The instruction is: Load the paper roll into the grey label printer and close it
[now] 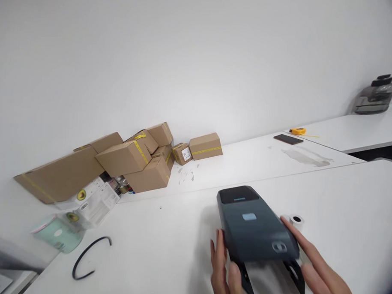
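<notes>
A dark blue-grey machine that looks like a label printer (pixel 254 228), with a black panel at its far end, is tilted between my hands. My left hand (pixel 222 272) grips its left side, fingers along the edge and thumb towards the near end. On the right side, my right hand (pixel 323 271) presses against the casing, with the index finger stretched along it. A pale strip like paper (pixel 271 280) shows under the near end, between black side parts. Just beyond my right fingers stands a small white paper roll (pixel 296 221), partly hidden.
Cardboard boxes (pixel 125 159) with yellow tape are piled at the back left. A mint-green pouch (pixel 59 234) and a black curved band (pixel 83 256) lie at the left. Further right are a phone (pixel 288 139), a yellow tape measure (pixel 297 131) and a grey jug (pixel 376 97).
</notes>
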A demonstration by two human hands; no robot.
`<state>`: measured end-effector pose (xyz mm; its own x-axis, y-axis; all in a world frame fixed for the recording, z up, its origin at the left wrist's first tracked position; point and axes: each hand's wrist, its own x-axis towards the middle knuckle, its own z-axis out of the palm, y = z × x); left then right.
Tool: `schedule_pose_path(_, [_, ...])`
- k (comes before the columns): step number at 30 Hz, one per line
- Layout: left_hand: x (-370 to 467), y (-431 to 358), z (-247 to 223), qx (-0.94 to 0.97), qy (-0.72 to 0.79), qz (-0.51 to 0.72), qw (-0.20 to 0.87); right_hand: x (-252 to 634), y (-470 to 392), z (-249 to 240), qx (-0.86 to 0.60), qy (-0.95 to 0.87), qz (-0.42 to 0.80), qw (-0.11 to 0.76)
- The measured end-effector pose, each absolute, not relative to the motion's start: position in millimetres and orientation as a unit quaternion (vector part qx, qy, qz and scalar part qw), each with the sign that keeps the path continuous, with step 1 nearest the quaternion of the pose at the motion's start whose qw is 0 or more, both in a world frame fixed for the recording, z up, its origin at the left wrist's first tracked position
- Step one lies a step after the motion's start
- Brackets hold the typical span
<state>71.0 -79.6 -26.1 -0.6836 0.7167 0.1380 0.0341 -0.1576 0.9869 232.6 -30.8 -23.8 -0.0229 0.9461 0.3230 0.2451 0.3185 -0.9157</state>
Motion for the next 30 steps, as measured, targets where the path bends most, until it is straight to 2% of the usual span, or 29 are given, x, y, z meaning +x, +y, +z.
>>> schedule_pose_path(3, [53.3, -48.7, 10.6, 0.334, 0.557, 0.716, 0.256, 222.1, 9.2, 18.8, -0.435, -0.678, 0.285, 0.52])
schedule_pose_path(5, [40.8, -23.8, 23.9, 0.338, 0.562, 0.72, 0.225, 209.7, 40.5, 46.8, -0.404, -0.707, 0.25, 0.524])
schedule_pose_path(9, [25.0, 15.3, 12.3, 0.384, 0.629, 0.634, 0.235, 185.1, 98.5, 81.6, -0.371, -0.729, 0.183, 0.545])
schedule_pose_path(14, [27.0, 26.3, -20.9, 0.413, 0.657, 0.569, 0.271, 168.5, 152.2, 91.5, -0.404, -0.744, 0.158, 0.508])
schedule_pose_path(19, [31.5, 21.7, -21.8, 0.421, 0.655, 0.57, 0.261, 161.8, 180.2, 98.5, -0.419, -0.757, 0.162, 0.475])
schedule_pose_path(22, [32.8, 20.3, -18.4, 0.425, 0.669, 0.558, 0.247, 167.9, 165.9, 98.8, -0.394, -0.765, 0.073, 0.504])
schedule_pose_path(25, [33.7, 20.7, -17.6, 0.429, 0.673, 0.553, 0.238, 181.4, 134.3, 85.1, -0.297, -0.782, -0.02, 0.548])
schedule_pose_path(27, [34.0, 21.6, -18.1, 0.435, 0.673, 0.553, 0.226, 190.4, 116.8, 69.0, -0.241, -0.841, 0.028, 0.483])
schedule_pose_path(30, [34.3, 22.1, -18.8, 0.441, 0.67, 0.555, 0.22, 197.4, 109.5, 45.3, -0.236, -0.926, 0.154, 0.252])
